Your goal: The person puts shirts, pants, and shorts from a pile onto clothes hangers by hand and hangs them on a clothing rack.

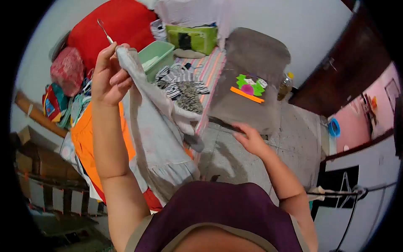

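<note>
My left hand (111, 75), raised at the upper left, pinches a white hanger (109, 38) whose metal hook points up. From the same hand hangs a pale grey-white garment (157, 138), which spreads down toward my chest. My right hand (250, 140) is at the centre right, over the tiled floor, with its fingers closed near a dark strip of cloth (221, 122); whether it grips the strip is hard to make out. Orange cloth (86, 145) lies behind my left forearm.
Striped and speckled clothes (184, 86) lie beside a green basket (161, 56). A grey chair (256, 50) holds a green and pink cutout (250, 86). Near it stands a yellow-capped bottle (285, 87). Hangers (345, 185) hang from a rack at the lower right.
</note>
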### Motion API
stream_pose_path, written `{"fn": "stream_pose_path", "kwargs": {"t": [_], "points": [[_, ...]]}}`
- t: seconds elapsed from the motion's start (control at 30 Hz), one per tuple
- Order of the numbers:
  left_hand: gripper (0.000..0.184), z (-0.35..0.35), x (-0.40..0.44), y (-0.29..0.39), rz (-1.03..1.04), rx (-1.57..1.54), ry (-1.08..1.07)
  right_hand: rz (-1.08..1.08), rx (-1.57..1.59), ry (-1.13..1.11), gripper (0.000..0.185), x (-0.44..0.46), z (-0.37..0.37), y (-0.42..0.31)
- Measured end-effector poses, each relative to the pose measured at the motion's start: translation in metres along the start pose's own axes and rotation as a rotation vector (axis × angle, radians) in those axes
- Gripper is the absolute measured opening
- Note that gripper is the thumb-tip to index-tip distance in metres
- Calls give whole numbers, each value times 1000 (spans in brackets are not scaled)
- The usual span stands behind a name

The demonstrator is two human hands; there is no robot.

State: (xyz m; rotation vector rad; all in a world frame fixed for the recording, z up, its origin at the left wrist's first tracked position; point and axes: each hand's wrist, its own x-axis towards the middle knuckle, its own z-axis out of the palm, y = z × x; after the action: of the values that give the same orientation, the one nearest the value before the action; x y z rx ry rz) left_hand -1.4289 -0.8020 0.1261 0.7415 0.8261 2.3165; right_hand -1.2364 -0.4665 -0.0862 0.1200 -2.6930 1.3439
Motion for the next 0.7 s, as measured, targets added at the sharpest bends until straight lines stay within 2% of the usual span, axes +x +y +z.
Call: {"fn": "stream_pose_path", "kwargs": {"t": [0.07,0.1,0.13,0.23,0.37,0.43,0.5,0.57,0.63,0.67,0.7], "points": [[36,37,10,-24,-64,32,-161,-86,49,-45,48,-2,-27,-41],[37,54,14,-36,-96,47,-240,-187,42,10,50,-5,-34,-51],[39,70,17,-48,-103,47,-208,-290,32,64,52,-11,-37,-56],[40,112,33,-84,-193,-55,-318,-466,131,161,52,-32,-41,-62],[35,165,46,-137,-225,-90,-354,-250,284,-27,31,-91,-64,-65],[30,182,56,-166,-172,53,-469,-172,289,-48,21,-126,-84,-61],[23,207,56,-195,-119,214,-284,-63,324,108,14,-160,-109,-65],[23,226,64,-226,-144,297,-257,49,331,216,14,-194,-141,-62],[19,253,69,-261,-58,448,-176,-73,175,398,14,-220,-172,-59],[20,264,72,-278,-64,444,-228,-69,132,473,14,-232,-186,-67],[22,273,72,-292,-42,662,-240,-72,88,540,15,-241,-199,-77]]}}
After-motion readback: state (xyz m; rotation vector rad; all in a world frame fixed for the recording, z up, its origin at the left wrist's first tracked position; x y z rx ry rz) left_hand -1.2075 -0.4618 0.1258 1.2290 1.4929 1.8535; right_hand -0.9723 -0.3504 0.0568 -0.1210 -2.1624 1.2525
